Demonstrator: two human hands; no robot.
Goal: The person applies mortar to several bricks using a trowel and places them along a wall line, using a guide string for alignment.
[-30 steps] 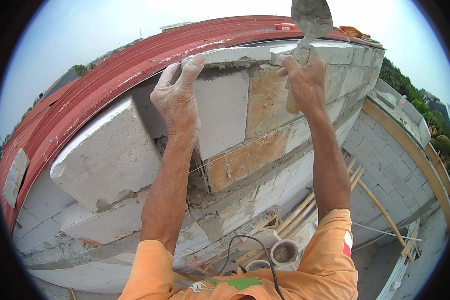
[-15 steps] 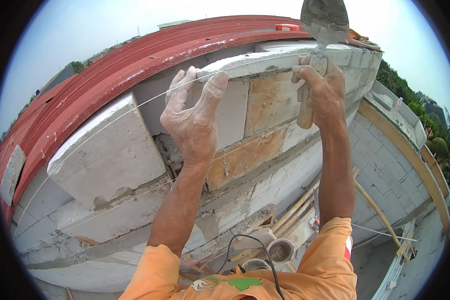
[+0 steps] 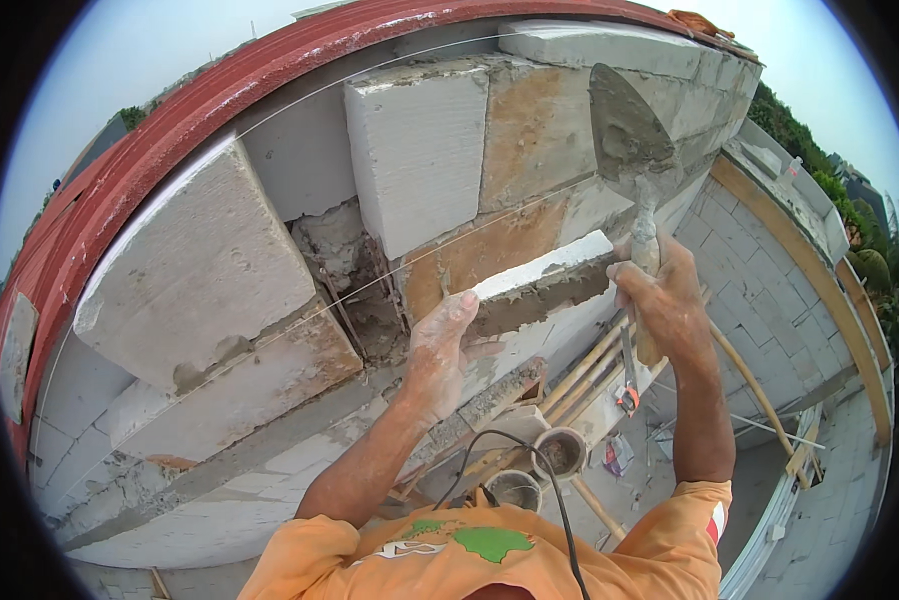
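A thin, pale slab of lightweight block (image 3: 545, 272) is held in front of the wall, grey mortar coating the side towards me. My left hand (image 3: 436, 358) grips its left end, thumb on top. At the slab's right end, my right hand (image 3: 672, 295) is closed around the handle of a pointed trowel (image 3: 625, 130) with a mortar-smeared blade; its fingers appear to touch the slab too. Just beyond stands the block wall, where mortar coats the top of a white block (image 3: 420, 150). Left of that block is a rough gap (image 3: 345, 255) with mortar and thin rods.
A taut white string (image 3: 510, 222) crosses the wall face, with another along its top. Red metal roofing (image 3: 200, 105) rises behind. Below are mortar buckets (image 3: 562, 452), a black cable (image 3: 500, 435) and wooden poles (image 3: 575, 380). A side wall (image 3: 770, 290) stands to the right.
The slab has come off the wall top and down towards me. My left hand, spread before, now grips it. My right hand has lowered with the trowel to the slab's right end.
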